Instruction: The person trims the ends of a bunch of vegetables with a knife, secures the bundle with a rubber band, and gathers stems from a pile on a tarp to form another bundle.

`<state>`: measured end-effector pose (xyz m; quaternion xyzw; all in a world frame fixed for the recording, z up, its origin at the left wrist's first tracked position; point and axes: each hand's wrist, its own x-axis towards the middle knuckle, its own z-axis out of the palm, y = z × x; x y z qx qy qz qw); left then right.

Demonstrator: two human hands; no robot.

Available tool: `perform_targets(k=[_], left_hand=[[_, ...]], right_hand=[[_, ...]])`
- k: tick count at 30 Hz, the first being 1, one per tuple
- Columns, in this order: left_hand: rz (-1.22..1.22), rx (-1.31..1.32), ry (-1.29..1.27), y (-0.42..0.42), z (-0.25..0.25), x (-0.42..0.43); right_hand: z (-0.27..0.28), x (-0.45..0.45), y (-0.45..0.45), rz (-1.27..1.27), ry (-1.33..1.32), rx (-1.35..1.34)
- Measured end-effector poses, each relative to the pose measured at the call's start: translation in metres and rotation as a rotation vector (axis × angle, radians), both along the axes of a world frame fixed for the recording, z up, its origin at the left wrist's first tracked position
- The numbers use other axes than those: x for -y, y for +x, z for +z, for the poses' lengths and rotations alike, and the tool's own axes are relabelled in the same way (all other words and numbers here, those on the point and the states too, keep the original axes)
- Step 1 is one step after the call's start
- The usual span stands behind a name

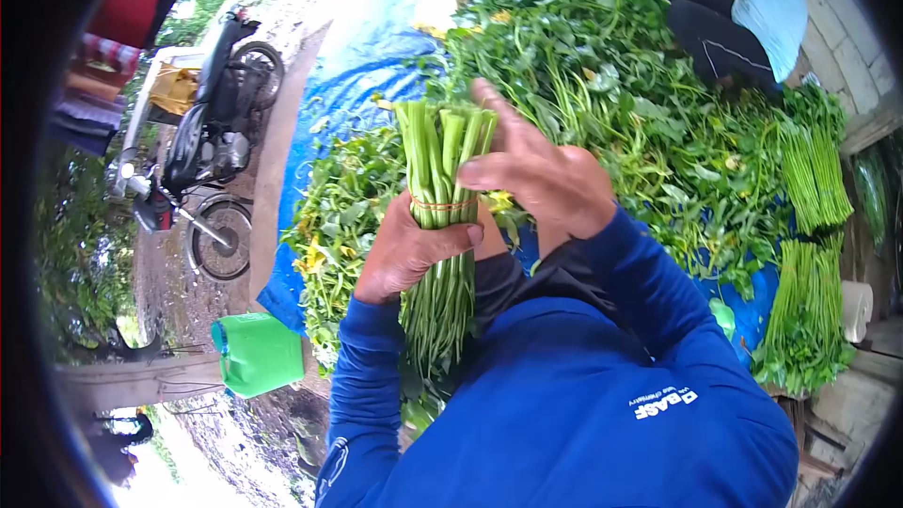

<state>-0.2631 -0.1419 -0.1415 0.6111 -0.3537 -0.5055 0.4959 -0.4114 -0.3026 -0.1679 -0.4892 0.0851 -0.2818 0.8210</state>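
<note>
A bundle of green leafy-vegetable stems (435, 155) stands upright before me, cut ends at the top, with a thin band (440, 205) around its middle. My left hand (414, 249) is wrapped round it just below the band, the thumb across the front. Below that hand the thinner stems (442, 310) hang toward my lap. My right hand (541, 169) is at the upper right side of the bundle, fingers apart and stretched out. Its thumb reaches the stems near the cut ends; whether it presses on them I cannot tell.
Loose greens (583, 66) lie heaped over a blue tarp (367, 61). Tied bundles (814, 174) are stacked at the right. Another person (752, 14) crouches at the upper right. A green container (261, 353) stands at the lower left, and a motorcycle (212, 141) is parked beyond the tarp.
</note>
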Motion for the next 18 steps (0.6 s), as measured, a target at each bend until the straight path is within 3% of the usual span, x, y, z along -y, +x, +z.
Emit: perform_targets(k=[2,6,9,13,15,17,18], left_hand=[[0.069,0.031,-0.013,0.001,0.006,-0.006],[0.074,0.102,-0.016,-0.004,0.000,-0.010],[0.005,0.148,-0.039,-0.001,-0.004,-0.011],[-0.057,-0.227,-0.039,-0.004,-0.009,-0.008],[-0.074,-0.231,-0.070,0.018,-0.008,-0.015],[-0.092,-0.227,-0.183,0.036,0.027,-0.016],[-0.147,-0.151,-0.392,0.051,0.037,-0.010]], right_hand=[[-0.001,0.005,0.004,-0.094,0.126,0.108],[0.020,0.005,0.007,-0.150,-0.265,-0.010],[0.010,0.000,0.018,-0.201,-0.190,0.021],[0.010,-0.008,0.042,-0.081,-0.126,-0.006],[0.013,0.001,0.043,0.019,-0.005,0.085],[0.030,0.007,0.034,0.021,0.025,0.155],[0.042,0.005,0.034,0.013,-0.069,0.127]])
